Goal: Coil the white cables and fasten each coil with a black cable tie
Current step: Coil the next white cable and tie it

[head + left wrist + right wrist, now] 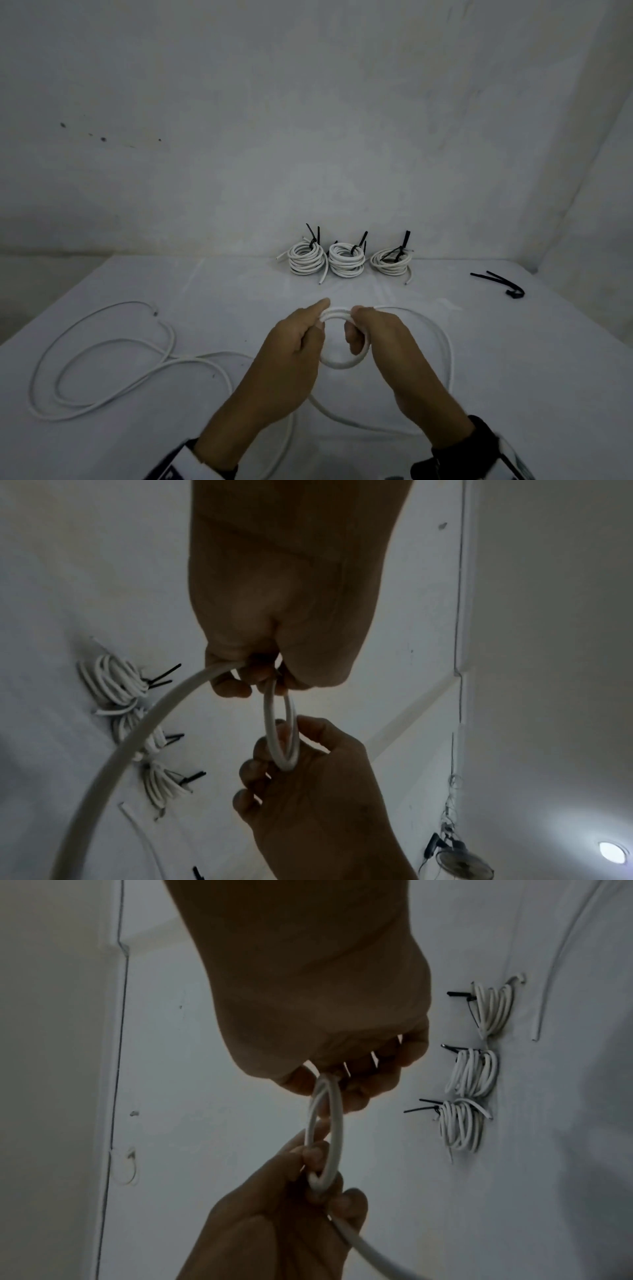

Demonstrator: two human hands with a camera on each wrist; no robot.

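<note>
A: Nearest the body, a round white cable (102,346) with a smooth jacket, started as a small ring of two turns (342,364) and held up above the white cloth-covered table (513,359).

B: And the grip?

A: Left hand (294,342) on the ring's left side, thumb and curled fingers (232,688) pinched around both turns, forefinger pointing forward. Right hand (383,339) on the ring's right side, thumb through the middle, fingers (356,1096) curled over the turns. Both closed on the cable, neither slack.

B: The rest of that cable?

A: Trailing from the ring: one wide arc out to the right and back under the right wrist, then long loose loops lying flat on the left of the table, the cut end (155,312) at the far left.

B: Anything holding things?

A: No box or tray, only the table.

B: Further back?

A: Spare black cable ties (496,282) lying far right, well apart from both hands. At the far edge by the white wall (308,120), three finished white coils (346,260) in a row, the left two touching, each cinched with a black tie, tails sticking up.
</note>
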